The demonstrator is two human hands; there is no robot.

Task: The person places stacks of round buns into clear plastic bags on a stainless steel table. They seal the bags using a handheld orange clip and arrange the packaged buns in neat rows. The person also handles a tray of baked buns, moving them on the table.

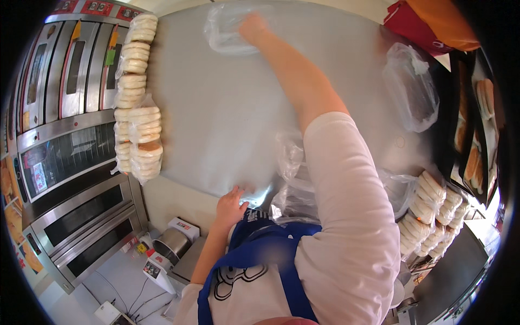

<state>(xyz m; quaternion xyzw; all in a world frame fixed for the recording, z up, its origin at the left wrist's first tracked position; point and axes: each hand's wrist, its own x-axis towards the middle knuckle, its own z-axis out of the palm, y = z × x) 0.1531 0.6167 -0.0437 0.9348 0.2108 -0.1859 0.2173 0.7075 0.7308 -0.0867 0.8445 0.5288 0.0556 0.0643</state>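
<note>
My right arm stretches across a grey metal table (219, 109). At its far side, my right hand (254, 30) is over a clear plastic bag (225, 30). The fingers look curled but are blurred, so whether they grip the bag cannot be told. Close to my body, my left hand (230, 207) rests at the table's near edge, fingers apart and holding nothing. More clear plastic bags (294, 195) lie at the near edge beside my blue apron (260, 239), partly hidden by my right sleeve.
Bagged stacks of round flat breads (140, 118) line the table's left side. Another clear plastic bag (412, 87) lies at the right, near dark trays of long bread rolls (473, 162). More bagged breads (426, 211) sit at lower right. Ovens (73, 73) and a mixer (170, 243) stand left.
</note>
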